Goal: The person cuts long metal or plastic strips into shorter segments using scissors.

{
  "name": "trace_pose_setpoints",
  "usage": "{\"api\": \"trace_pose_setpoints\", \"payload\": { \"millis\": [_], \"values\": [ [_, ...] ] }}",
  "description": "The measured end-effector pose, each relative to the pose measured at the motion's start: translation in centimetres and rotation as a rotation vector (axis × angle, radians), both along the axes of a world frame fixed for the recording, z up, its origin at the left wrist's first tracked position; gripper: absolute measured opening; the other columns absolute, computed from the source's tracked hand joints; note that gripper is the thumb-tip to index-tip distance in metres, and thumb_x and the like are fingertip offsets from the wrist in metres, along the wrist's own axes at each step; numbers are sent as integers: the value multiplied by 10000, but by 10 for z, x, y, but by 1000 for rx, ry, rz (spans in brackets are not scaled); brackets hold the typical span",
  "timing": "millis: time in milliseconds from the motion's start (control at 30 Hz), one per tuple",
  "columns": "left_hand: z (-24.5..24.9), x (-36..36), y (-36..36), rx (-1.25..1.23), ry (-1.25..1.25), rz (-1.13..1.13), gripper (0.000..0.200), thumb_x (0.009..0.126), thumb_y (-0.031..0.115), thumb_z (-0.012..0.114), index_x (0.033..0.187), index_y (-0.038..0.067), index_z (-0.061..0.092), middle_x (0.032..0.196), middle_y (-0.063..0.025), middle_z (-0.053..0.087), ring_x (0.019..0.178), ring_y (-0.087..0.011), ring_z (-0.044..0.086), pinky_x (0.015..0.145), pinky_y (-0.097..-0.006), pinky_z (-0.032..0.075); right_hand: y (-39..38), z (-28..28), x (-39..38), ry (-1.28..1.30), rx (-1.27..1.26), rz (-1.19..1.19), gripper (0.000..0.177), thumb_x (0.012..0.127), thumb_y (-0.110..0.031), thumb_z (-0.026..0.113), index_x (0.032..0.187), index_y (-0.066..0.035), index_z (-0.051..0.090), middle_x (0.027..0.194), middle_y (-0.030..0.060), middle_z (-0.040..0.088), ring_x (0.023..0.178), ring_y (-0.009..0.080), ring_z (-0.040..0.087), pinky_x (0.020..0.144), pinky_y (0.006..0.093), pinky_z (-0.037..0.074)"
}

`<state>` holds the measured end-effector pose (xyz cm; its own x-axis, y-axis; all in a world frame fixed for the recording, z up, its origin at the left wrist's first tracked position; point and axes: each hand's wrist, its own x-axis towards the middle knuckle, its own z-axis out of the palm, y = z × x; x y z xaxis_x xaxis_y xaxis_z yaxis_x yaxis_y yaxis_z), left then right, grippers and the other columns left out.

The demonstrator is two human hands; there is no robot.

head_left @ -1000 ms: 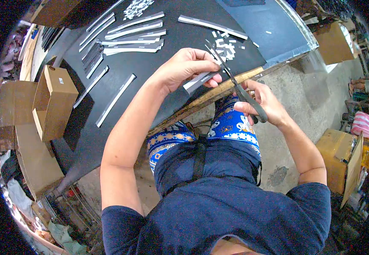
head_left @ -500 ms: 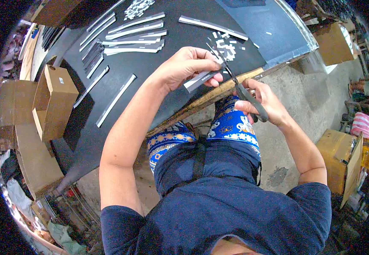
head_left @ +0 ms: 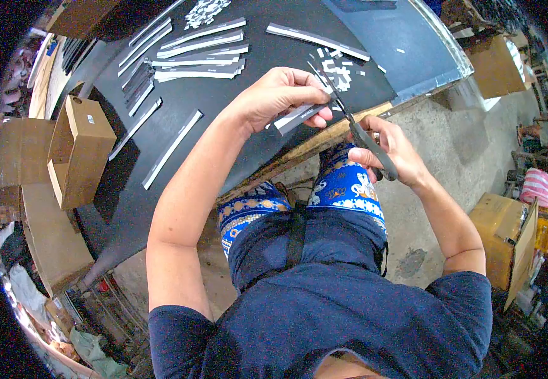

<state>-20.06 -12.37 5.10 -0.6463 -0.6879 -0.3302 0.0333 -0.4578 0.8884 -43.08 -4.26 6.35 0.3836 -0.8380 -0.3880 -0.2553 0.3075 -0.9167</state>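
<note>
My left hand (head_left: 286,96) pinches a dark strip with a white edge (head_left: 297,118) above the table's front edge. In my right hand (head_left: 391,146) is a pair of scissors (head_left: 369,140), its dark handles around my fingers and thumb. The scissor blades meet the strip's end at my left fingertips; the exact contact is too small to make out. Just beyond the blades lies a heap of small white cut pieces (head_left: 339,74). A long black-and-white strip (head_left: 317,42) rests behind that heap.
Several strips (head_left: 201,55) lie on the black table (head_left: 236,136) at the left, with another pile of small pieces (head_left: 206,11) at the back. An open cardboard box (head_left: 83,148) stands at far left. Another box (head_left: 498,234) sits on the floor at right.
Both hands stay nearly in place. The strip in my left hand has tilted slightly, and the scissor blades have shifted a little.
</note>
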Motion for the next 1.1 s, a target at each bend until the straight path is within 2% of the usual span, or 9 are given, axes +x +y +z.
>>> {"api": "trace_pose_setpoints", "payload": {
  "millis": [133,200,333,633,733,800,833,900,1100],
  "values": [
    [-2,-1,-5,-6,26,-15,126,853,144,641,856,20,617,769,-91,678,654,-136,663,618,-238,548,-4,6,-2,48,53,5,525,718,-381,799,985,7,568,755,58,611,549,103,563,447,251,456],
    [-3,-2,-6,2,20,-13,126,854,145,641,855,21,616,770,-90,678,654,-134,662,619,-236,549,-5,3,-3,94,-46,8,471,724,-359,803,959,-12,586,781,40,621,663,93,580,578,262,482],
    [-8,-4,-9,21,36,-19,120,857,144,639,860,26,615,773,-89,679,652,-129,661,618,-231,552,-5,7,2,21,-26,-29,408,734,-319,804,932,-27,598,812,26,635,756,88,584,676,264,476],
    [-16,-7,-16,61,29,-36,120,857,141,641,865,24,614,770,-93,679,639,-130,663,602,-224,553,-4,4,1,56,18,-59,395,749,-293,797,977,-32,608,861,27,650,764,86,594,668,248,477],
    [-18,-8,-18,71,38,-36,129,857,145,644,864,20,612,777,-97,680,638,-134,665,606,-228,558,-5,3,-1,68,2,-64,380,759,-297,788,963,-33,606,789,17,641,668,75,589,569,224,463],
    [-20,-8,-19,85,30,-36,134,857,148,646,865,19,612,782,-98,679,641,-134,664,610,-233,560,-6,7,-2,103,129,-51,357,772,-299,775,952,-41,606,671,-4,601,520,62,547,434,208,407],
    [-21,-8,-19,98,23,-34,139,856,152,649,865,18,612,787,-99,679,644,-135,663,614,-237,563,-6,5,-2,103,128,-53,357,772,-299,775,952,-41,606,671,-4,601,520,62,547,434,208,407],
    [-23,-8,-21,103,12,-46,142,855,155,651,860,18,613,793,-99,678,650,-134,662,616,-242,564,-7,-1,0,40,112,-66,330,784,-302,764,925,-52,601,586,-17,550,395,58,473,337,207,327],
    [-22,-4,-21,130,-27,-33,146,856,163,654,857,19,626,811,-98,678,678,-134,661,641,-263,569,-9,-5,0,22,166,-63,323,786,-300,762,893,-48,591,568,-25,529,393,62,480,347,220,366]
  ]
}}
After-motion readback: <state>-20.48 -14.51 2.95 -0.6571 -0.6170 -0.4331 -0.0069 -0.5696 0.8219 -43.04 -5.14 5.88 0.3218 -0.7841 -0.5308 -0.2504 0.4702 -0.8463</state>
